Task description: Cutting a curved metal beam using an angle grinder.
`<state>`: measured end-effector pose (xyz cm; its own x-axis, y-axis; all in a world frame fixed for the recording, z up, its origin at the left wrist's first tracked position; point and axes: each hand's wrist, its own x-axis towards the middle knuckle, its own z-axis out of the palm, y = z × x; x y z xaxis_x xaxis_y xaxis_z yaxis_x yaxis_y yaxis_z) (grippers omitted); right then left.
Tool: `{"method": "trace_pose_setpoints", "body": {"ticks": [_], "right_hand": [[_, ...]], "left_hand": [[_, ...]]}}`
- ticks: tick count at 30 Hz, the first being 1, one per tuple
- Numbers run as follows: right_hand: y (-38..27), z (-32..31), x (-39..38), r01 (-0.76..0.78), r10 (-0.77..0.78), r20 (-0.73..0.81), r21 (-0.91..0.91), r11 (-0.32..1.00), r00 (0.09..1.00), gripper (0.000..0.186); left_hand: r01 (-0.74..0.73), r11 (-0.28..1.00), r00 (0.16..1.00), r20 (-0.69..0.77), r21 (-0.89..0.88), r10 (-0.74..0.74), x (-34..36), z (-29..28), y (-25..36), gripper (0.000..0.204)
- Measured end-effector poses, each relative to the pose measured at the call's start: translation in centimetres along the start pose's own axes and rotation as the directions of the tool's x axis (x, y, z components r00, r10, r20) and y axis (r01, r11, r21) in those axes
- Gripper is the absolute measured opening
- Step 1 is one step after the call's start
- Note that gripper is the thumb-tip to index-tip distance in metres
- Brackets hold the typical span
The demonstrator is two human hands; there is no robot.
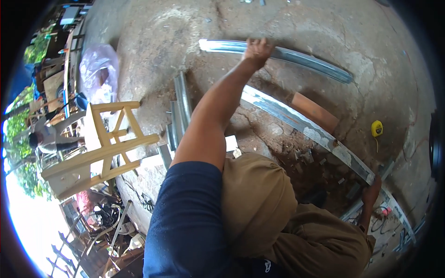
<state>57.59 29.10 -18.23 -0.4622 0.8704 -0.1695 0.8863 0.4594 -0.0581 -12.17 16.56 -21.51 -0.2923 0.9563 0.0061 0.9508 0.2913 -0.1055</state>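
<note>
Metal channel [310, 62] under left hand [258, 51]

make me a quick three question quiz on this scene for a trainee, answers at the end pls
1. What colour is the tape measure on the ground?
2. True or false: the left hand is on the upper metal strip.
3. Choose one. The right hand is at:
a) the wooden stand
b) the long lower metal strip
c) the plastic bag

Key: 1. Yellow. 2. True. 3. b.
</note>
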Motion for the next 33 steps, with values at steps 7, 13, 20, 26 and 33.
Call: {"method": "trace_pose_setpoints", "body": {"ticks": [7, 13, 20, 26, 33], "right_hand": [[-6.6, -6.3, 7.4, 0.389, -0.410, -0.405, -0.137, 0.911, 0.817, 0.073], [-23.3, -14.7, 6.3, 0.628, -0.651, -0.120, -0.181, 0.757, 0.750, 0.069], [-20.1, -5.2, 9.1, 0.767, -0.784, -0.062, 0.268, 0.583, 0.618, 0.062], [-10.8, -9.6, 0.4, 0.506, -0.527, 0.158, 0.153, 0.849, 0.835, 0.059], [-13.0, -6.4, 2.5, 0.387, -0.411, 0.199, 0.151, 0.910, 0.890, 0.056]], "left_hand": [[-0.186, 0.961, 0.982, -0.009, -0.206, 0.188, -4.4, -11.0, 7.2, 0.051], [-0.396, 0.878, 0.906, 0.039, -0.269, 0.421, -11.1, -15.4, 13.1, 0.062], [-0.418, 0.819, 0.899, -0.048, -0.394, 0.436, -11.7, -13.4, 16.8, 0.061], [0.396, 0.658, 0.830, -0.056, -0.641, -0.555, -15.4, -10.7, 0.2, 0.039], [0.418, 0.434, 0.871, 0.214, -0.798, -0.443, -20.1, 1.8, -4.5, 0.040]]}}
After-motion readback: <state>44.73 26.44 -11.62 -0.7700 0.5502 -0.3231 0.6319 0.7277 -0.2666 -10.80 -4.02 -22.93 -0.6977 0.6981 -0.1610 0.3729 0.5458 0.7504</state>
